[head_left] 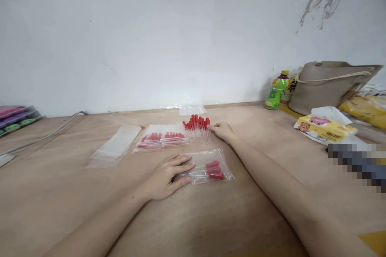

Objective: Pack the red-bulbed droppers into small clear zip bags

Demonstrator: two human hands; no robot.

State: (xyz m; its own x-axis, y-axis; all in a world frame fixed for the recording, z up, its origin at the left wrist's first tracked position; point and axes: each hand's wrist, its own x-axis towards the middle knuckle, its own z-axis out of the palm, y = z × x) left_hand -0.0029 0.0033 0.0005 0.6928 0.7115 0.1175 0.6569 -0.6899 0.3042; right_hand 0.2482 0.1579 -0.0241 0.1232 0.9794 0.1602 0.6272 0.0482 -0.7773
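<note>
My left hand (170, 174) lies with fingers spread on the left end of a clear zip bag (199, 160). Inside that bag are three droppers (214, 170) with red rubber bulbs pointing right. Farther back, my right hand (222, 130) is at the right edge of a pile of loose red-bulbed droppers (197, 126). Its thumb and forefinger pinch a dropper by the red bulb. Left of the pile lie filled zip bags (159, 139) with red bulbs showing through. Flat empty bags (116, 148) rest farther left.
At the back right stand a green-labelled bottle (276, 91) and a grey-beige bag (319, 88). A yellow tissue pack (325, 126) lies in front of them. A grey cable (57, 130) crosses the left side, near colourful packages (18, 118). A white wall (135, 40) bounds the table behind.
</note>
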